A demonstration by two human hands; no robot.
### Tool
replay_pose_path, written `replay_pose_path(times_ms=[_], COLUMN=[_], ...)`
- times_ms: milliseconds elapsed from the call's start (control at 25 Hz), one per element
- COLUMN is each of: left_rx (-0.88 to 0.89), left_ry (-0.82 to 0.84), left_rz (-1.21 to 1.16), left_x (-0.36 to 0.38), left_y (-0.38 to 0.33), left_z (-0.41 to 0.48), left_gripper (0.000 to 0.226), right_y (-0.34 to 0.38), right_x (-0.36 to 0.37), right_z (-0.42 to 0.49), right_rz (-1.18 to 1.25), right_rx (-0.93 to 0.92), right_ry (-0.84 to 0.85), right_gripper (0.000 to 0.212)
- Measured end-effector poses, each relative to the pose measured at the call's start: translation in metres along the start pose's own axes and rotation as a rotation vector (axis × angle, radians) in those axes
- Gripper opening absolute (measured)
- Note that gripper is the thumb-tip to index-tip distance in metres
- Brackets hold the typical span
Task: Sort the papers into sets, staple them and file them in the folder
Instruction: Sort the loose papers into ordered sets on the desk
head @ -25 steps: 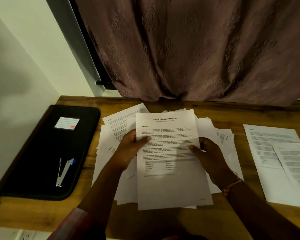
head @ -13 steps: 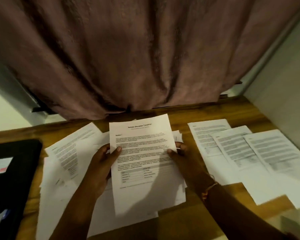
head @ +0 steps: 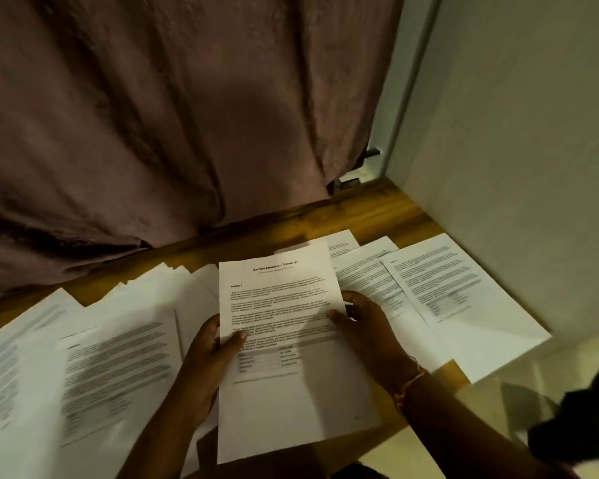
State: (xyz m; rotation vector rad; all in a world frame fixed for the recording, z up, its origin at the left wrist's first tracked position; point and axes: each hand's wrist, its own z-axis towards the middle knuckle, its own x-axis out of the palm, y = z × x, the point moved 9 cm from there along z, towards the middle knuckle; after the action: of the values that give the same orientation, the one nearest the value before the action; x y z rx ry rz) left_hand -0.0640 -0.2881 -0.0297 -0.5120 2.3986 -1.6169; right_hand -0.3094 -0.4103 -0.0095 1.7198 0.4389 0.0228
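A printed sheet headed "Sample Education Transcript" (head: 284, 340) is held up over the wooden desk (head: 388, 209). My left hand (head: 211, 354) pinches its left edge, thumb on the printed face. My right hand (head: 363, 326) grips its right edge, thumb on the text. A loose spread of white papers (head: 118, 357) lies on the desk at the left, partly under my left arm. To the right, overlapping printed sheets (head: 440, 292) lie side by side near the wall. The folder and stapler are out of view.
A mauve curtain (head: 173, 115) hangs behind the desk. A pale wall (head: 519, 167) closes the desk's right side. One sheet overhangs the desk's front right corner (head: 464, 371). A dark shape (head: 581, 416) sits at the lower right edge.
The view has swung right, so the black folder and stapler have left the frame. Both hands have carried the transcript sheet rightward, closer to the sheets laid out near the wall.
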Motion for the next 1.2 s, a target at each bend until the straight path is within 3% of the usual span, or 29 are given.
replay_pose_path(times_ms=[120, 280, 440, 600, 1200], left_rx=[-0.008, -0.002, -0.017, -0.005, -0.058], left_ry=[-0.032, -0.074, -0.116, -0.135, -0.157], left_rz=[0.062, 0.154, 0.163, 0.163, 0.151], left_x=[0.035, 0.067, 0.085, 0.088, 0.109], left_y=[0.012, 0.026, 0.041, 0.049, 0.061], left_z=[0.001, 0.0, -0.008, -0.013, -0.001], left_gripper=[0.037, 0.036, 0.029, 0.031, 0.031], right_y=[-0.018, -0.034, -0.08, -0.096, -0.079], right_x=[-0.036, -0.084, -0.103, -0.108, -0.103], right_z=[0.009, 0.017, 0.029, 0.051, 0.118], right_rz=[-0.132, -0.66, -1.12, -1.136, -1.083], right_rx=[-0.043, -0.207, -0.22, -0.207, -0.29], right_ry=[-0.015, -0.123, -0.004, 0.074, 0.046], right_gripper=[0.024, 0.036, 0.055, 0.059, 0.053])
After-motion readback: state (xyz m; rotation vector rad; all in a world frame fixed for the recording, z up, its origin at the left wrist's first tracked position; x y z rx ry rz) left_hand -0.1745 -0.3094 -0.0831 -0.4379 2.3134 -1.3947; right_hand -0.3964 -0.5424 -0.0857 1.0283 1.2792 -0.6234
